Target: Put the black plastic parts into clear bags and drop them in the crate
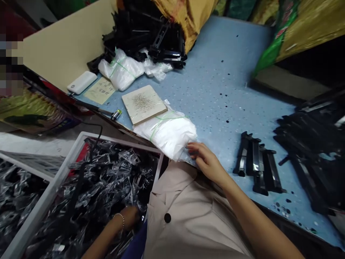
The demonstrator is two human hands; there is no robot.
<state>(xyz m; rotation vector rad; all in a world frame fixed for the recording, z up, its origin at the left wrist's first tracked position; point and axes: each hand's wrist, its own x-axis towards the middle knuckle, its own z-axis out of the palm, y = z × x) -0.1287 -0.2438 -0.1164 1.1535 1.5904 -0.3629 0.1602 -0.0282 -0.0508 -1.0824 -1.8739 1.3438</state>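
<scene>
At the table's front edge lies a stack of thin clear plastic bags [175, 131], tied with green string. My right hand [206, 160] is at the stack's right end, fingers curled and closed on the edge of a clear bag. My left hand [130, 217], with a beaded bracelet at the wrist, is down in a pale crate [81, 144] among black parts wrapped in clear plastic [107, 180]. Its fingers are dark and blurred, so their grip does not show. A square board [144, 104] with a speckled brown patch rests on the stack's far left part.
Several narrow black parts [257, 163] lie on the blue tabletop [212, 97], right of my hand. Larger black heaps stand at the back [140, 36] and right [318, 154]. A white power bank [82, 82], a handwritten note [99, 90] and another tied bag bundle [122, 70] are at left.
</scene>
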